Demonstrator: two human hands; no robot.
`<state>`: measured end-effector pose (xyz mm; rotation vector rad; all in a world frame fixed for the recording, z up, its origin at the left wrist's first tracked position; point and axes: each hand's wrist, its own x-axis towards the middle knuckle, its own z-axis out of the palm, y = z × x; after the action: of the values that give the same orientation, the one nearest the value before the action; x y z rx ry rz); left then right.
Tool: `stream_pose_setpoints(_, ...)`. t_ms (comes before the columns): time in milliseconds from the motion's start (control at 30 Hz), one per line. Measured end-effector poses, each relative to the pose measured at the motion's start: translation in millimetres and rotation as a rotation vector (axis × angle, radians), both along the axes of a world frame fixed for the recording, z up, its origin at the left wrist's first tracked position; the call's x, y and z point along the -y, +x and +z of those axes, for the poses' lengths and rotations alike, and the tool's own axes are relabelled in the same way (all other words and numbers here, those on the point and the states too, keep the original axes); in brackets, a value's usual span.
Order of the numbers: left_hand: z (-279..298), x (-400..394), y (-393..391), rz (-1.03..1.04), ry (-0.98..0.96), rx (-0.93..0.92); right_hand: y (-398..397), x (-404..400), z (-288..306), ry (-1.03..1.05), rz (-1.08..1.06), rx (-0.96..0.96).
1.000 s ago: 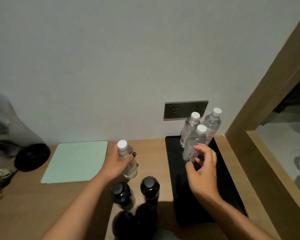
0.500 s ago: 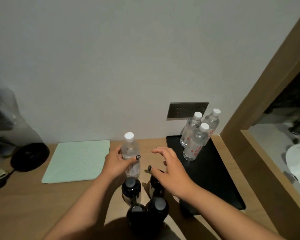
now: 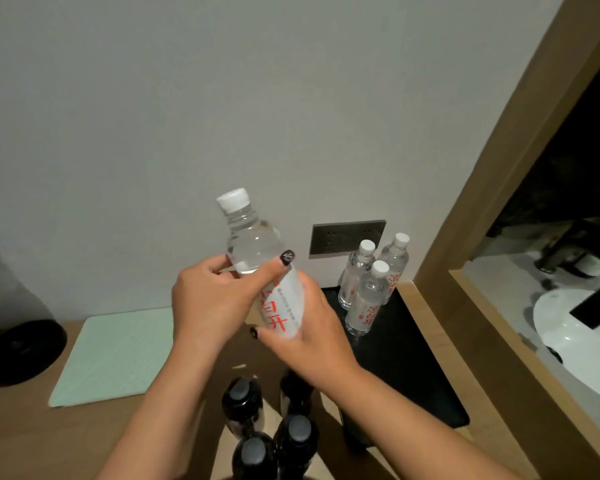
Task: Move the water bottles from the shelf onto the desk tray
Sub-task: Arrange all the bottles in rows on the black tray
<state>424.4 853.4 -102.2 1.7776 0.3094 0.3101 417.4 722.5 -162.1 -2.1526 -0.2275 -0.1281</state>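
A clear water bottle [image 3: 257, 251] with a white cap and red lettering is held in the air above the desk, tilted slightly left. My left hand [image 3: 215, 299] grips its middle and my right hand [image 3: 312, 334] cups its lower end. Three more water bottles [image 3: 371, 289] stand upright at the far end of the black tray [image 3: 413, 368], which lies on the wooden desk to the right of my hands.
Several dark bottles [image 3: 257, 424] with grey caps stand on the desk right below my forearms. A pale green mat [image 3: 115, 355] lies to the left, beside a black round object [image 3: 18, 351]. A wall socket [image 3: 347, 237] sits behind the tray; a wooden frame [image 3: 499, 188] borders the right.
My left hand has lifted the bottle off the desk and brought it rightward. My right hand left the tray's bottles, moved left and took hold of the lifted bottle's lower end.
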Motion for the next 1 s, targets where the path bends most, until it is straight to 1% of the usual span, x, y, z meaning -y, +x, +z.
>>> stream_pose_setpoints(67, 8.0, 8.5, -3.8, -0.073, 0.015, 0.008, -1.2, 14.4, 7.8, 0.090, -0.003, -0.079)
stream_pose_setpoints(167, 8.1, 12.0, -1.3, -0.219, -0.148, -0.005, -4.9, 41.3, 19.9, 0.270, 0.085, -0.266)
stream_pose_setpoints(200, 6.3, 14.2, -0.3, -0.283, -0.168, -0.015, -7.5, 50.2, 24.1, 0.362, 0.134, -0.344)
stream_pose_setpoints(300, 0.6, 30.6, -2.7, -0.485, -0.213, -0.047, -16.5, 72.6, 29.9, 0.736, 0.332, -0.646)
stream_pose_setpoints(333, -0.8, 37.7, -4.8, -0.523, -0.268, -0.046, -18.9, 76.5, 28.8, 0.805, 0.376, -0.691)
stream_pose_setpoints(400, -3.6, 51.7, -6.8, -0.504, -0.358, -0.017, -22.2, 77.4, 27.3, 0.862, 0.359, -0.656)
stream_pose_setpoints(467, -6.1, 64.4, -9.6, -0.444, -0.367, 0.001, -22.6, 75.0, 25.5, 0.887, 0.229, -0.544)
stream_pose_setpoints(533, -9.3, 75.8, -11.8, -0.430, -0.338, -0.029, -24.1, 76.5, 23.7, 0.906, 0.145, -0.494)
stream_pose_setpoints(633, -21.9, 79.2, -8.9, -0.479, -0.215, -0.053, -28.9, 88.0, 19.3, 0.952, 0.147, -0.547)
stream_pose_setpoints(700, -36.7, 70.6, -5.2, -0.493, -0.073, -0.104, -32.7, 96.8, 14.6, 0.963, 0.128, -0.612)
stream_pose_setpoints(733, -45.5, 64.7, -3.4, -0.497, 0.013, -0.153, -33.7, 101.0, 11.2, 0.978, 0.108, -0.652)
stream_pose_setpoints(800, -64.7, 54.1, -2.1, -0.543, 0.215, -0.311, -34.8, 107.8, 5.5, 1.004, 0.084, -0.731)
stream_pose_setpoints(867, -82.1, 50.8, -3.9, -0.664, 0.422, -0.515, -34.2, 112.6, -0.1, 1.006, 0.073, -0.786)
stream_pose_setpoints(900, -89.9, 52.8, -5.2, -0.722, 0.491, -0.597, -33.9, 113.7, -1.7, 1.017, 0.063, -0.802)
stream_pose_setpoints(933, -97.1, 56.9, -6.2, -0.756, 0.539, -0.647, -33.6, 114.4, -3.0, 1.041, 0.053, -0.813)
stream_pose_setpoints(1000, -111.6, 66.6, -5.6, -0.764, 0.645, -0.681, -33.2, 114.7, -3.1, 1.094, 0.048, -0.825)
